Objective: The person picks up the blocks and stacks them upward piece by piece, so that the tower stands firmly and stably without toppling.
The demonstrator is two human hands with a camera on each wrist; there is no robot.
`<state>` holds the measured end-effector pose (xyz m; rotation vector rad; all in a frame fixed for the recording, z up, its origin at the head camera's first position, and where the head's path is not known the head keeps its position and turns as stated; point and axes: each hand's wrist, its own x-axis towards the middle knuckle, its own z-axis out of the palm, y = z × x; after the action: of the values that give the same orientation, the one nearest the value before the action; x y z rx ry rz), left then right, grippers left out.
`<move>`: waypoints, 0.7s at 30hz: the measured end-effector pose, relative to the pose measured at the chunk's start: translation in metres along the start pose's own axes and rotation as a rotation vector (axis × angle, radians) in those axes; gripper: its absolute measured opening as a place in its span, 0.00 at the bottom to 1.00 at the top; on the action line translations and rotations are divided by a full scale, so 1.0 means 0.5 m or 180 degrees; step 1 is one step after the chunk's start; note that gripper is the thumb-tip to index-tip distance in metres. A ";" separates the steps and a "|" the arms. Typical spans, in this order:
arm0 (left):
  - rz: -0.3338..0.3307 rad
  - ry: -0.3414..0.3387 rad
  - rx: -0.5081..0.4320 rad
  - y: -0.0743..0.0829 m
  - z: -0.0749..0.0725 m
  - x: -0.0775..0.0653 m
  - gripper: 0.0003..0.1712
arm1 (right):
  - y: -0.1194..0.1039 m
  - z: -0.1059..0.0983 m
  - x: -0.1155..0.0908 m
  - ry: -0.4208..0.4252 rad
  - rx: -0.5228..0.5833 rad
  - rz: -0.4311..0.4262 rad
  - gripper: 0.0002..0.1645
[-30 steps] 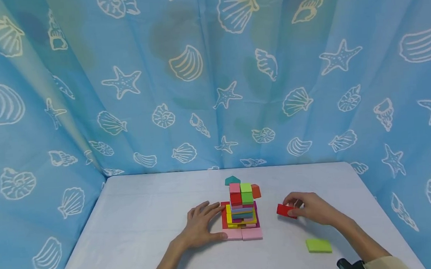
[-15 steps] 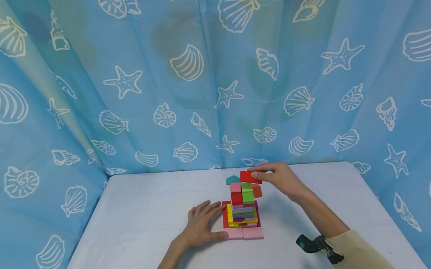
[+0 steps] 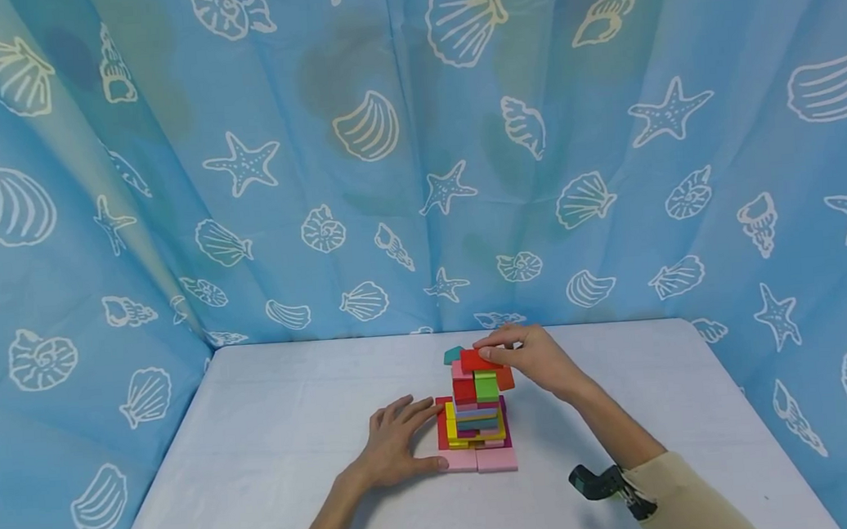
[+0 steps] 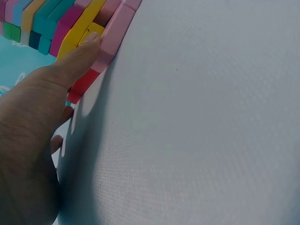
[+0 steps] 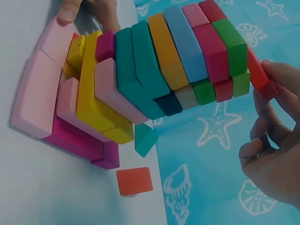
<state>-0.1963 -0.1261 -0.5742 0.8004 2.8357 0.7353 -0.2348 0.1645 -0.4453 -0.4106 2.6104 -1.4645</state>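
Note:
A tower of coloured blocks rises from a wider stepped base near the middle of the table. My right hand pinches a flat red block between thumb and fingers, right at the tower's top. In the right wrist view the red block lies against the green top blocks. My left hand rests beside the base with its fingers spread. Its thumb touches a pink block of the lowest layer. The left fingertips reach the base's left side.
Behind the tower lies a teal block, and an orange block lies close by it on the white table. A blue shell-print curtain hangs along the table's back and sides.
My right hand has carried the red block from the table's right side up and left to the tower's top. A lime block at front right is now behind the right wrist. The left hand stays put.

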 end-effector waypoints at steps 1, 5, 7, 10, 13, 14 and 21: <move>-0.0002 0.0002 -0.0013 0.000 0.000 0.000 0.52 | 0.001 0.001 0.001 -0.0004 -0.0011 -0.0018 0.23; 0.0000 0.0009 -0.0045 0.000 0.001 0.000 0.52 | 0.002 0.006 0.003 -0.0018 0.0003 -0.0047 0.22; 0.0003 0.0011 -0.0049 0.000 0.001 0.000 0.52 | 0.002 0.010 0.004 -0.0011 0.0005 -0.0051 0.22; 0.0020 0.0023 -0.0041 -0.001 0.001 -0.001 0.52 | -0.001 0.017 0.004 0.0014 -0.0031 -0.0048 0.22; 0.0037 0.0034 -0.0025 -0.001 0.000 -0.002 0.52 | -0.006 0.022 0.004 0.0037 -0.0073 -0.0038 0.23; 0.0043 0.0037 -0.0017 -0.001 0.000 -0.002 0.52 | -0.008 0.024 0.004 0.0043 -0.0084 -0.0034 0.23; 0.0097 0.0086 0.0010 -0.001 0.000 -0.001 0.52 | -0.014 0.026 0.004 0.0051 -0.0084 -0.0019 0.23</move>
<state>-0.1962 -0.1267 -0.5744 0.8425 2.8552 0.7519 -0.2322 0.1498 -0.4462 -0.4114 2.6459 -1.4425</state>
